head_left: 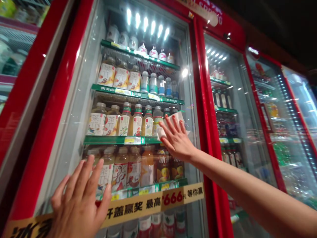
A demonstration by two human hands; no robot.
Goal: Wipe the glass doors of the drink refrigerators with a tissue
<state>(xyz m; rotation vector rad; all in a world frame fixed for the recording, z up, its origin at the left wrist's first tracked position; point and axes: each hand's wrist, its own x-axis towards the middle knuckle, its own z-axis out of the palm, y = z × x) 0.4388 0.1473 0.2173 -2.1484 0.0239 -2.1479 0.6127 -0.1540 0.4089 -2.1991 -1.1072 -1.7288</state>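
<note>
My right hand (177,137) is stretched out to a glass refrigerator door (192,129), its fingers spread over a white tissue (162,132). It holds the tissue flat against the glass, and the tissue's edges show around the fingers. Lower on the left, my left hand (80,198) is raised with fingers extended and nothing in it. It is in front of the same door, partly covering a gold sticker strip (131,211); whether it touches the glass I cannot tell. Behind the glass stand rows of bottled drinks (137,120) on green-edged shelves (136,94).
Red frames (205,132) border the door. More glass-fronted refrigerators stand to the right, one with a dark handle (266,117). At the far left is another red-framed unit (32,92) with stocked shelves. Lights reflect on the glass.
</note>
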